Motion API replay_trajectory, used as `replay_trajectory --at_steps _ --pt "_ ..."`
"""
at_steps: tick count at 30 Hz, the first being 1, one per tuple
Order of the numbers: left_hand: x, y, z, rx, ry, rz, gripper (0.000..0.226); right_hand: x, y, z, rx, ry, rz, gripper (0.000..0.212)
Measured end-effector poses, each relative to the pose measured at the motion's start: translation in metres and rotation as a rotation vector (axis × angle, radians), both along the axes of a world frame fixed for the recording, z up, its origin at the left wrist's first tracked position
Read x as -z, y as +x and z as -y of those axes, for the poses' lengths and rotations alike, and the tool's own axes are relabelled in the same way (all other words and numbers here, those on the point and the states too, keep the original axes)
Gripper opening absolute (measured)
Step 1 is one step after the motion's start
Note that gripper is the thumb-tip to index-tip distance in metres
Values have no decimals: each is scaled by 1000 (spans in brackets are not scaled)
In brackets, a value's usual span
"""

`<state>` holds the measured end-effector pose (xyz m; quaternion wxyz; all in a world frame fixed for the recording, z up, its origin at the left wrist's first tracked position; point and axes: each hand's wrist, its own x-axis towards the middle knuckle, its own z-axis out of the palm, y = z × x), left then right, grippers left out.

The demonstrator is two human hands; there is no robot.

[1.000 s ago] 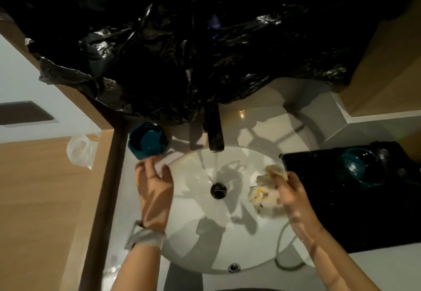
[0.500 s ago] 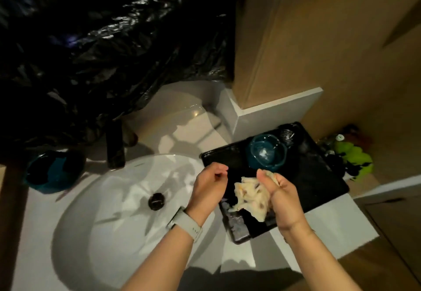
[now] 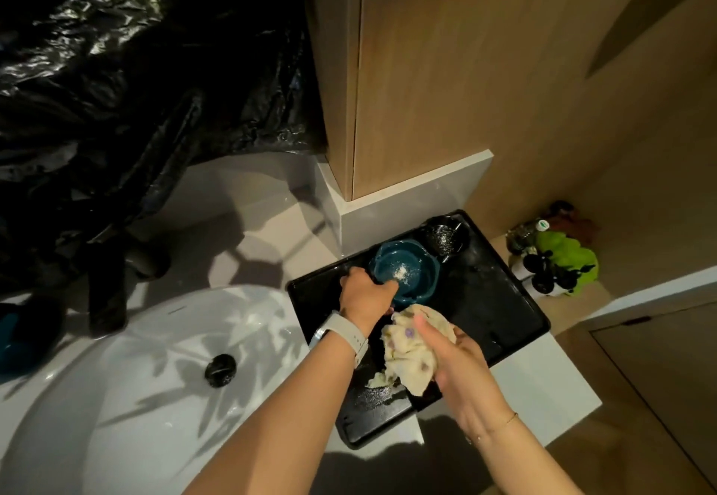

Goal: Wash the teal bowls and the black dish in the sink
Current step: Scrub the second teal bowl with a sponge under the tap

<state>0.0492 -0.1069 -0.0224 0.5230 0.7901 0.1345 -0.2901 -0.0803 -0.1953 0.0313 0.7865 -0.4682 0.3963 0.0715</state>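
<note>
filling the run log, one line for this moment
left hand grips teal bowl on black tray | right hand holds cloth

No readable text, label, brand or number anywhere; lighting dim, surfaces unmarked.

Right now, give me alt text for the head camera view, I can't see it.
A person's left hand grips a teal bowl on a black tray beside a white sink, while the right hand holds a crumpled cloth.

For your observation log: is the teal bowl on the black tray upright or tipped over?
Upright: the teal bowl shows its open inside with white specks, resting on the black tray.
</note>
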Motion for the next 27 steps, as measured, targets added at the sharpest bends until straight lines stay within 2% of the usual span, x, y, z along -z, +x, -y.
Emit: replay_trajectory --at_steps 5,9,13,20,27 --pt "-26 -5 -20 -69 -219 -86 27 -6 -4 -1 44 120 12 35" --pt "-44 -15 -73 -135 -374 -145 27 -12 0 -13 -26 208 73 38" --pt "-43 -29 -145 -220 -561 -118 14 -21 19 -45 -94 234 87 42" --pt "-20 -43 -256 -368 -541 -47 29 -12 50 -121 -189 328 88 50" --pt "3 -50 -325 -469 -583 -45 50 10 73 -184 -222 360 -21 51"
